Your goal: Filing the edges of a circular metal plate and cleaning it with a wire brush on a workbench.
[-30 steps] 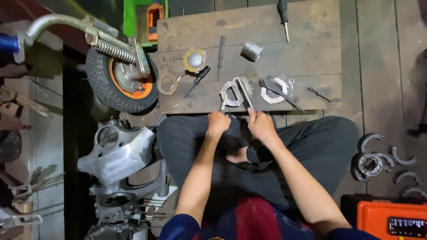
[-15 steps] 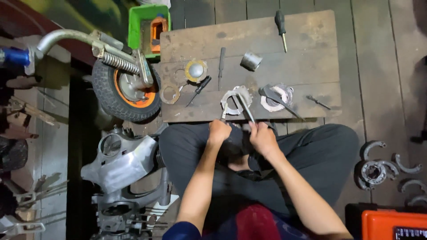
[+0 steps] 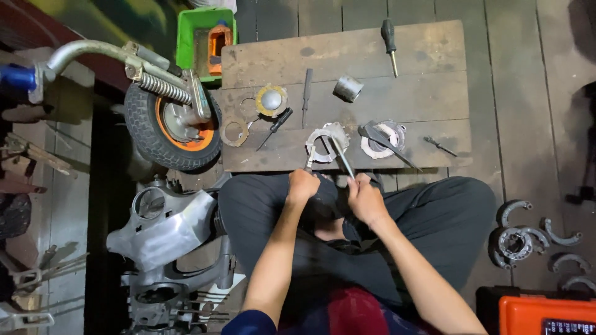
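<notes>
My left hand (image 3: pixel 303 185) and right hand (image 3: pixel 365 200) are each closed around a handle of long metal pliers (image 3: pixel 335 155), tips on the round grey metal plate (image 3: pixel 324 144) at the wooden tabletop's (image 3: pixel 422 93) near edge.

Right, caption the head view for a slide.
Both hands, left hand and right hand, grip long metal pliers over a wooden board.

Dark grey trousers (image 3: pixel 434 217) are worn, with a top (image 3: pixel 347 313) patterned in red and dark blue. Both forearms are left bare; no gloves are worn.
</notes>
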